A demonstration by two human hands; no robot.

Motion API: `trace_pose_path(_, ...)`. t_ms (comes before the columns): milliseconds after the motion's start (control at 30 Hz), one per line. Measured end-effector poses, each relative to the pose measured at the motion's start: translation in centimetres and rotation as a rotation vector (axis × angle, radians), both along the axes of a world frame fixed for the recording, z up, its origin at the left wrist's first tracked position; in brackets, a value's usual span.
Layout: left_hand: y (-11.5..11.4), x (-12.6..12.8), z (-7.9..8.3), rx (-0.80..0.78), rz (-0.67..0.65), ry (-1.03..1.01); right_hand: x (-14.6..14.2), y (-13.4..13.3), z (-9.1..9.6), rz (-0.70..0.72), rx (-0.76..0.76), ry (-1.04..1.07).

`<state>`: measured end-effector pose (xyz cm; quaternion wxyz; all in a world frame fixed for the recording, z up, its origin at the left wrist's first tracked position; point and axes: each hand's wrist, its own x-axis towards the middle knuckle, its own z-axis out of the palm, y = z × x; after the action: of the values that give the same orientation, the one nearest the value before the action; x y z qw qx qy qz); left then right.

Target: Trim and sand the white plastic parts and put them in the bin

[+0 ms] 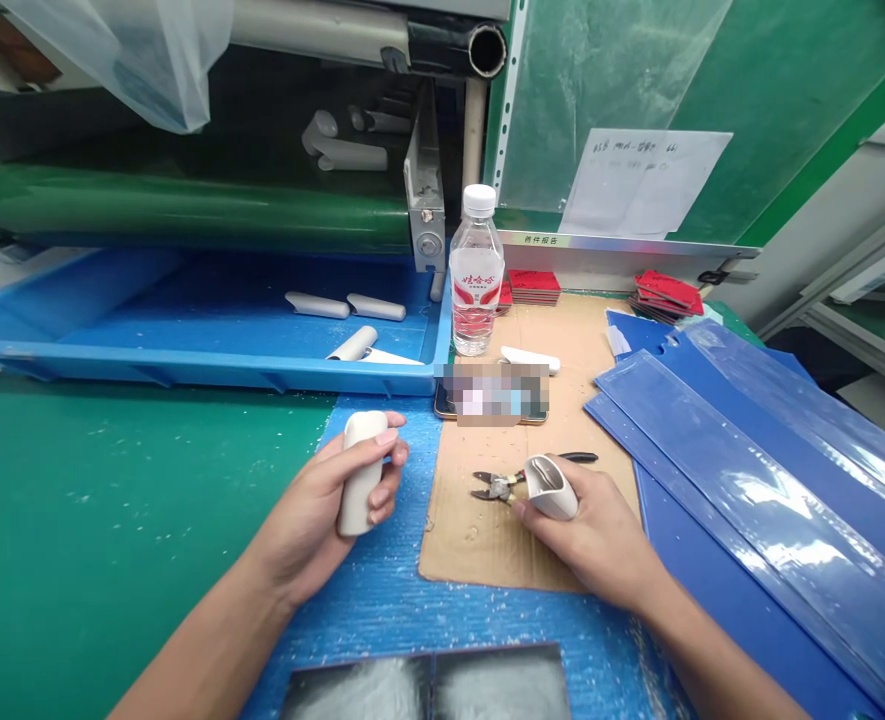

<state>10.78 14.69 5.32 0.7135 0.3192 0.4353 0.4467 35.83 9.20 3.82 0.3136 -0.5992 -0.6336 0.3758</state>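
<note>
Beyond the left fingers, up and away from them, I can see a conveyor with a green belt [187,208], several pale tubes [356,155] lying back in its shadow. Below it, nearer those fingers, sits a long blue tray [187,368]: two tubes [317,304] lie nearly end to end on its floor, and another [356,343] rests by the front wall, with a flat white sliver beside it that I can't make out. Under the right fingers spreads a sheet of cardboard [479,555]. The left hand [322,495] has its thumb laid across a tube, fingertips curling round the far side. The right hand [603,525] is closed about another, some of its fingers hidden from me. Ahead, between the two sets of fingers, stands a capped bottle [476,260] of clear liquid, upright just outside the tray's corner, with a phone [494,397] lying in front of it. Pliers [500,487] lie just behind the right fingers, jaws apart. Smallest are the held pieces: the left-hand tube [356,500] stands nearly upright, while the right-hand tube [560,497] turns its hollow mouth towards me.
</note>
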Motion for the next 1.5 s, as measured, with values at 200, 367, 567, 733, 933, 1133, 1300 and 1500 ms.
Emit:
trace_pose_path(200, -0.1, 0.0, 0.4, 0.018, -0.003, -0.004, 0.0, 0.2, 0.1, 0.0, 0.01, -0.001)
trace_pose_path(367, -0.2, 0.1, 0.7, -0.018, -0.021, -0.033, 0.0, 0.1, 0.1, 0.002, 0.006, -0.014)
trace_pose_path(567, -0.2, 0.1, 0.8, -0.055, -0.038, -0.009, -0.1, 0.1, 0.2, -0.001, 0.002, -0.024)
trace_pose_path(733, -0.2, 0.1, 0.6, -0.06, -0.084, 0.01, 0.0, 0.2, 0.2, 0.006, 0.004, -0.021)
trace_pose_path(933, -0.7, 0.3, 0.4, 0.001, -0.293, 0.073, 0.0, 0.1, 0.5, 0.028, -0.006, -0.019)
trace_pose_path(1133, -1.2, 0.1, 0.3, -0.022, -0.527, 0.179, 0.3, -0.6, 0.7, 0.075, -0.079, 0.224)
trace_pose_path(1300, -1.2, 0.2, 0.8, 0.045, -0.559, 0.165, 0.4, -0.5, 0.5, 0.074, -0.033, 0.172)
trace_pose_path(1500, -1.1, 0.3, 0.5, 0.094, -0.549, 0.389, 0.2, -0.1, 0.9, 0.156, -0.014, 0.106)
